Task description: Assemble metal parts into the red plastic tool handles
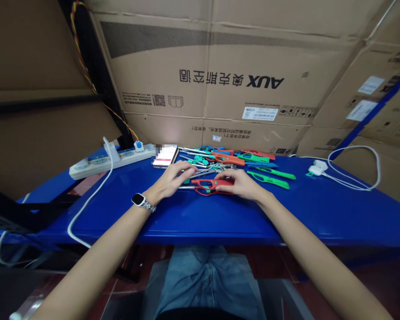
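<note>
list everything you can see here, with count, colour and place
red lighter: one, red, table centre, under both hands
other lighters: a pile, count unclear, green, teal, orange, red, behind the hands
phone: one, white screen lit, left of the pile
power strip: one, white, table's left end
charger: one, white with cable, right side
table: one, blue
cardboard boxes: several, brown, behind the table
watch: one, left wrist
left hand: on the lighter's metal end
right hand: on its red handle

Dim, even light; soft glare on the blue table (320, 209); bowed wide-angle edges, sharp centre.
</note>
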The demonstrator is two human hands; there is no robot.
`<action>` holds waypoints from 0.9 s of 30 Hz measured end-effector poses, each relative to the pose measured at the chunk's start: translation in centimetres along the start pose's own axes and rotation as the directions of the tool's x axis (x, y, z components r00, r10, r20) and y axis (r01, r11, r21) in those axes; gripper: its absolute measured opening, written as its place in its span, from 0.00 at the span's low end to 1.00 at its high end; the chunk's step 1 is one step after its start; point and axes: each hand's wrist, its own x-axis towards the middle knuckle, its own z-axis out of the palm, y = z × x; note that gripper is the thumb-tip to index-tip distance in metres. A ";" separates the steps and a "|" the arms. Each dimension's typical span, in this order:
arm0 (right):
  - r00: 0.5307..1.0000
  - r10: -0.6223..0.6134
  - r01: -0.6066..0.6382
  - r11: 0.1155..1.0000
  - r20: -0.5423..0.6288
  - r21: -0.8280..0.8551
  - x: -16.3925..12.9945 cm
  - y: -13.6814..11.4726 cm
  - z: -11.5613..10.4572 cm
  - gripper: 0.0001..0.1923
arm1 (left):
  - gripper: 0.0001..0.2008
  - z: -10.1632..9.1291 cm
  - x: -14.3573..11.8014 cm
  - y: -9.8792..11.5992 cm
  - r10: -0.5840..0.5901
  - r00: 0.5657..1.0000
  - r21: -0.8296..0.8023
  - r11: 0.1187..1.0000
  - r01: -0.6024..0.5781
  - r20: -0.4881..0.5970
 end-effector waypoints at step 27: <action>0.996 -0.021 0.026 0.998 0.086 -0.056 0.1 0.6 1.0 0.13 | 0.31 1.1 0.0 -0.7 -0.077 0.989 0.008 0.997 0.076 0.130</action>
